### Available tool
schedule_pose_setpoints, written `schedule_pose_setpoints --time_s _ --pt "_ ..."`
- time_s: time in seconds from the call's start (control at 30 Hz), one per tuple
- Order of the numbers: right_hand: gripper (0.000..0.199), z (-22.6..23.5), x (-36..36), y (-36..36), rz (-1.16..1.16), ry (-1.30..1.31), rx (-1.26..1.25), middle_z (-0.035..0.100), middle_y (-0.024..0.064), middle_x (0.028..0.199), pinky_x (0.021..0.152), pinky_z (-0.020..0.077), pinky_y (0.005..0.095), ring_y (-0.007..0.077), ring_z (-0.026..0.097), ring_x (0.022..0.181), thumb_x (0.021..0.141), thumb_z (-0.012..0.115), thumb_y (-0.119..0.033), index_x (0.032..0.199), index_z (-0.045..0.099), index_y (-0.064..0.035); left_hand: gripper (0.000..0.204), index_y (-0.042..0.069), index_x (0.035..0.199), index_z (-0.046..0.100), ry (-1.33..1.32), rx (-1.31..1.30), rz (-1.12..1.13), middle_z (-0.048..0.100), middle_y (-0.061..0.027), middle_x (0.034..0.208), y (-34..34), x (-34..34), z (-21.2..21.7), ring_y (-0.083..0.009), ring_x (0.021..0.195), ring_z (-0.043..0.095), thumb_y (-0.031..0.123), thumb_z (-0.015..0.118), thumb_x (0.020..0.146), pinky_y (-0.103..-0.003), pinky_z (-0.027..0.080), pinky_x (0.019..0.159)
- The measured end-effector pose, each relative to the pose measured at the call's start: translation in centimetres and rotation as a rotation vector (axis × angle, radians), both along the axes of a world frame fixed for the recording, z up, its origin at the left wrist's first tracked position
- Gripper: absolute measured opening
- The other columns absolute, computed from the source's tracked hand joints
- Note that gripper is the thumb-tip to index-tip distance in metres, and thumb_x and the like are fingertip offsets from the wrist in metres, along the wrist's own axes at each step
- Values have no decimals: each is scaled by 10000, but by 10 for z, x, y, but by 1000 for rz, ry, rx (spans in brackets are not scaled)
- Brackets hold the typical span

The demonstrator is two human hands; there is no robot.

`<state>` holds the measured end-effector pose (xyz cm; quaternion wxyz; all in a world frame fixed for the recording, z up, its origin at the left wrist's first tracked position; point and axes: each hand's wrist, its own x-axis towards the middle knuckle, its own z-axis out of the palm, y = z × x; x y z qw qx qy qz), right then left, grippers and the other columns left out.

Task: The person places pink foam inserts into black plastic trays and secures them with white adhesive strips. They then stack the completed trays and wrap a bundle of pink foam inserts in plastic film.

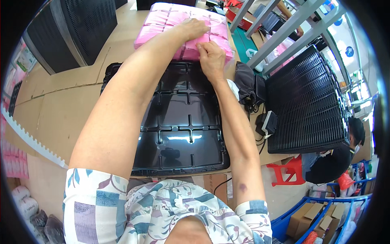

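At the far end of the work table lies a large clear plastic bag of pink packets [162, 20], set out in rows. Both my arms stretch forward over a shiny black plastic tray [178, 114] with moulded dividers. My left hand [194, 29] rests on top of the bag, its fingers bent down and gripping the plastic. At the bag's near right corner, my right hand [213, 60] is closed, thumb and fingers pinching its edge. The tray's compartments show no contents, though my left forearm covers part of its left side.
Stacks of black trays stand at the back left [77, 32] and on the right [308, 105]. Beside the tray lie a dark pouch [244, 79] and a black device with cables [266, 123]. Grey metal posts [284, 36] rise at the right. Another person [333, 162] sits low at the right.
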<state>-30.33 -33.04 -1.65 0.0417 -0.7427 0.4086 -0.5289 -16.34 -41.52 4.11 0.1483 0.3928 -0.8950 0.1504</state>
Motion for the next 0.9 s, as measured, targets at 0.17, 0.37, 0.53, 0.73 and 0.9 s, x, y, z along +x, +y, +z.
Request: schedule_pose_setpoints --time_s 0.17,0.37,0.53,0.73,0.9 --pt "88 3 -1 10 14 66 -85 590 146 737 627 466 437 347 615 695 849 671 -108 814 677 -28 205 55 978 648 188 109 94 666 -229 988 -15 4 -8 -407 981 645 217 534 922 -489 505 829" --pt "101 9 -7 16 -16 123 -78 625 151 789 649 482 438 341 631 708 848 677 -124 848 682 -23 300 8 939 661 350 209 169 675 -247 988 -23 -2 -5 -402 979 648 303 607 913 -486 495 851" --pt "323 38 -6 18 -126 57 78 692 197 1014 743 520 385 306 676 832 821 671 -151 1079 639 41 317 -45 845 688 129 380 149 695 -222 857 -11 0 28 -335 783 688 270 649 840 -426 547 698" --pt "480 74 12 -12 28 -150 709 696 251 833 578 553 356 271 711 690 785 605 -60 1205 525 160 204 -48 851 671 39 709 354 680 -155 774 13 -13 57 -245 609 664 143 605 819 -365 558 515" --pt "245 57 32 -17 174 -384 775 684 190 745 467 565 331 226 684 583 812 599 -31 966 649 153 210 -29 880 655 445 896 425 628 -133 727 3 15 41 -237 602 653 145 538 863 -368 569 493"
